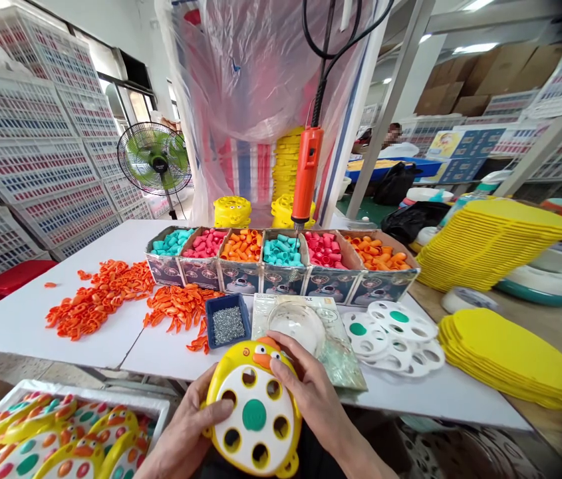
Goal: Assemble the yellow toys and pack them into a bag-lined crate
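Note:
Between my two hands is a yellow toy duck shell [253,412] with a white face plate, several round holes and a green disc in the middle. My left hand [198,416] grips its left side, thumb lying over the white plate. On the upper right, my right hand [305,386] holds the edge, with the thumb by the orange beak. Just beyond the shell, a clear round dish [298,326] rests on a printed box [345,362]. Left of that box is a dark blue tray [227,320] of small metal screws.
A divided box [285,276] holds teal, pink and orange caps. Above it hangs an orange electric screwdriver [307,176]. Orange parts [106,293] lie in heaps on the left; white plates [395,339] and yellow panels [510,359] are at right. A crate [161,409] of finished-looking ducks stands lower left.

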### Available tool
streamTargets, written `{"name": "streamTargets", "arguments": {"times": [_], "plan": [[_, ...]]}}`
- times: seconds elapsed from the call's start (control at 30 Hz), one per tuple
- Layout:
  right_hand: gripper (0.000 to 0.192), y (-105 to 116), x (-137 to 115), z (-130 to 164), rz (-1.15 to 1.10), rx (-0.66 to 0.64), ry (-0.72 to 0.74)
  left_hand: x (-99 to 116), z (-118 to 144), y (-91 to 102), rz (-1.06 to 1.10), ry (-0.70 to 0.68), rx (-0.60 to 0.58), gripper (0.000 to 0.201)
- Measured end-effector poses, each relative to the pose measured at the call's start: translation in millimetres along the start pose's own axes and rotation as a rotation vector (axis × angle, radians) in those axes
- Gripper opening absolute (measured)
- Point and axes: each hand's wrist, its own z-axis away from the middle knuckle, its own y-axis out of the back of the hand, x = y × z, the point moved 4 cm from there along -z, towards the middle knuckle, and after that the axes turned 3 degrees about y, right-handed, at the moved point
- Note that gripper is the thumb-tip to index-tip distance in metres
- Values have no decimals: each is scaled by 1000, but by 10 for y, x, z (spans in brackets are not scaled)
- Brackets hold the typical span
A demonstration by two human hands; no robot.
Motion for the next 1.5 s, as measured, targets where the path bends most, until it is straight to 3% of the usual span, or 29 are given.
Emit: {"name": "streamTargets", "arguments": {"times": [0.17, 0.33, 0.5, 0.83, 1.03, 1.27, 1.5], "plan": [[52, 6, -25, 1, 139, -39, 27, -53, -14, 7, 0, 13, 48, 56], [46, 56, -47, -37, 515, -67, 220, -64, -29, -11, -6, 32, 76, 53], [41, 74, -144, -78, 666, -155, 336, -79, -42, 39, -5, 66, 144, 56], [28, 34, -300, -38, 932, -152, 646, -66, -49, 18, 28, 54, 246, 54], [38, -25, -317, 11, 1047, -161, 713, -52, -63, -3, 44, 55, 232, 58], [27, -63, -372, 48, 1123, -143, 719, -97, -69, 57, 99, 59, 249, 60], [28, -59, -320, 41, 1158, -151, 690, -86, -79, 53, 94, 41, 238, 65]]}}
